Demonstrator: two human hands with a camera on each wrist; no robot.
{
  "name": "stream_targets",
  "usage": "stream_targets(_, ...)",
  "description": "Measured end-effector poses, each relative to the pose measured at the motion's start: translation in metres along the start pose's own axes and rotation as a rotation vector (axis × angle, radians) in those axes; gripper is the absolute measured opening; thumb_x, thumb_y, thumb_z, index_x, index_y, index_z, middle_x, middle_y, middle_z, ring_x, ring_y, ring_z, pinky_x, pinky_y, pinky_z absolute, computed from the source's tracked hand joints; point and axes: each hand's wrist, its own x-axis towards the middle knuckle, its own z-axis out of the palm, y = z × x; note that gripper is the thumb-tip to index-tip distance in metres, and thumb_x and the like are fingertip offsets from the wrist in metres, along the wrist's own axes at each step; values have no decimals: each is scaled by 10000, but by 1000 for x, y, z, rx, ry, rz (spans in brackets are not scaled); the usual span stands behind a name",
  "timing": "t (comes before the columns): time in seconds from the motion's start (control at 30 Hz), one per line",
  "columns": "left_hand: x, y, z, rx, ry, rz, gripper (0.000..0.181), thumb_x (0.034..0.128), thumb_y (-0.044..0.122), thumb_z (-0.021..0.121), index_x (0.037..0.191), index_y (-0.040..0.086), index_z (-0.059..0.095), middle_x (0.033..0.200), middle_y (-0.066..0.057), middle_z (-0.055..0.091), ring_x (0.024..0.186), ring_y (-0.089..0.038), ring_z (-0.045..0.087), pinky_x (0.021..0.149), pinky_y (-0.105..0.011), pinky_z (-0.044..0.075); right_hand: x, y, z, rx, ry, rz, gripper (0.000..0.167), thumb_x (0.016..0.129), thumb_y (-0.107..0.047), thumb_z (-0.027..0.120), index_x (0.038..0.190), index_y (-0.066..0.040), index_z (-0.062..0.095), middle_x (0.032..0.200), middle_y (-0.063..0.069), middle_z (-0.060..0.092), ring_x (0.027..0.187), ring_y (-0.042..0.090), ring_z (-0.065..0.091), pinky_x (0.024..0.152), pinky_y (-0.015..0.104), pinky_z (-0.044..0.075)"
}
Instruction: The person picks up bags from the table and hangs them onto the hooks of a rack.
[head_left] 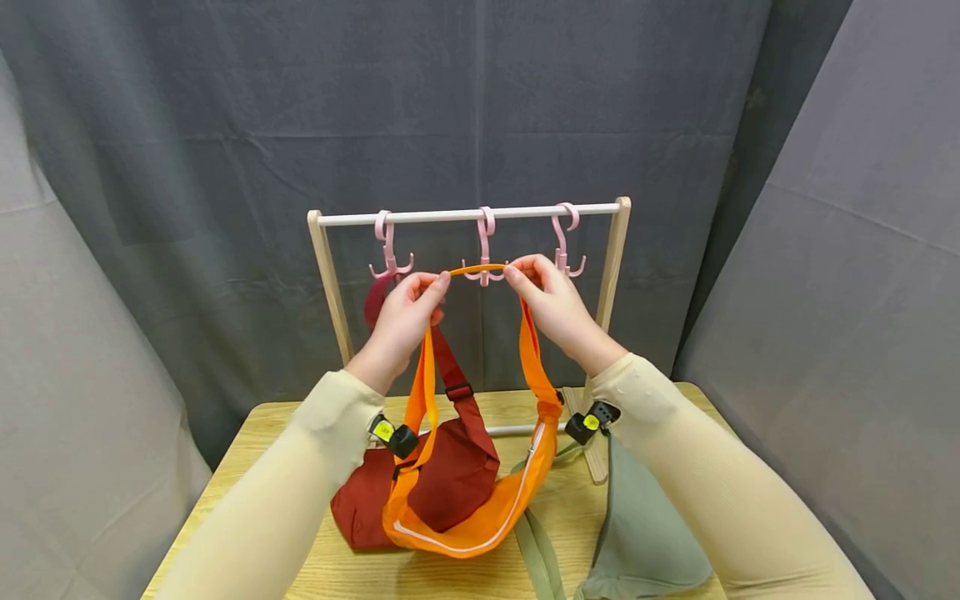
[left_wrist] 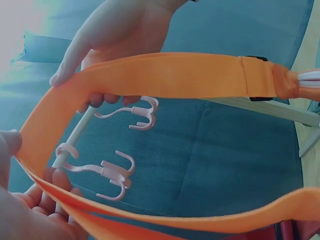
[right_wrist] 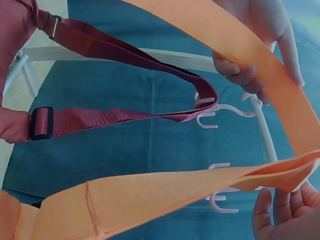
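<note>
One bag hung, two seemingly left to hang
Dark red fabric bag (head_left: 367,504) hung from left pink plastic hook (head_left: 389,248); left hand (head_left: 407,313) and right hand (head_left: 558,310), both grips pinched on strap (head_left: 478,268), held orange zipped bag (head_left: 510,504); grey-green fabric bag (head_left: 648,517) lay on wooden worktop (head_left: 264,427)

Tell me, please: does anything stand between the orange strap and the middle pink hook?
Nothing visible stands in the way. The left hand and right hand hold the orange strap, and the head view shows it in front of the middle hook. The red strap is looped on the left hook, off to the side.
</note>
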Motion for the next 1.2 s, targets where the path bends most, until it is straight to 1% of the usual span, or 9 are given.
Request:
stream_targets(0.13,4,-3,3,-20,6,-23,364,1052,329,597,1216,5,595,931,-15,546,772,-165,530,780,-214,490,2,5,2,21,11,24,356,1071,-303,565,1268,-7,577,1027,87,530,960,239,478,842,306,399)
stream_targets(0.27,7,-4,5,-36,1,-49,402,1053,352,590,1239,-4,587,930,-14,541,776,-169,528,786,-226,485,4,9,4,34,23,23,360,1073,-309,561,1268,-6,570,1020,83,525,955,235,475,833,297,397)
stream_targets(0.43,9,-6,7,-54,4,-81,364,1048,373,594,1191,37,602,915,-11,542,814,-215,544,793,-248,485,7,14,6,47,37,33,377,1073,-325,558,1276,-7,556,1037,83,519,963,227,477,837,286,404)
stream_targets(0.63,13,-10,10,-78,17,-104,352,1046,372,599,1188,50,602,918,-14,537,811,-206,542,783,-254,478,11,20,9,63,45,42,382,1077,-326,549,1294,-12,547,1033,84,507,953,237,471,827,303,397)
stream_targets(0.87,17,-11,13,-96,29,-123,386,1049,371,594,1239,35,588,941,-19,537,779,-162,535,784,-247,485,14,25,15,87,63,63,382,1077,-314,549,1296,-2,547,1036,75,522,930,222,481,819,279,407)
stream_targets(1.07,20,-14,14,-100,37,-125,378,1048,381,593,1234,52,588,951,-21,542,784,-173,538,782,-247,483,15,28,21,124,80,87,380,1073,-310,558,1296,-2,538,1021,73,525,906,220,495,790,252,423)
stream_targets(1.2,21,-15,15,-89,39,-122,383,1048,379,592,1254,56,584,964,-25,546,790,-182,542,783,-253,479,16,29,24,147,98,103,390,1066,-323,571,1289,-5,537,1016,67,525,928,253,508,784,246,426)
